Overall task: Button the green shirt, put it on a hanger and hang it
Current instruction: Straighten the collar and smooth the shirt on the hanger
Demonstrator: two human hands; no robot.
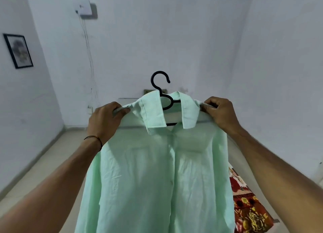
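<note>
The light green shirt (157, 171) hangs in front of me on a black hanger (160, 82), its front placket closed down the middle and the collar spread open. The hanger's hook sticks up above the collar, touching nothing. My left hand (104, 120) grips the shirt's left shoulder over the hanger end. At the other shoulder my right hand (222, 113) grips the cloth and hanger end the same way. Both arms are stretched forward, holding the shirt up in the air.
White walls stand ahead and on both sides. A framed picture (18, 50) hangs on the left wall, and a white box with wires (85, 8) is mounted high ahead. A red patterned cloth (248, 206) lies low on the right. Pale floor shows at left.
</note>
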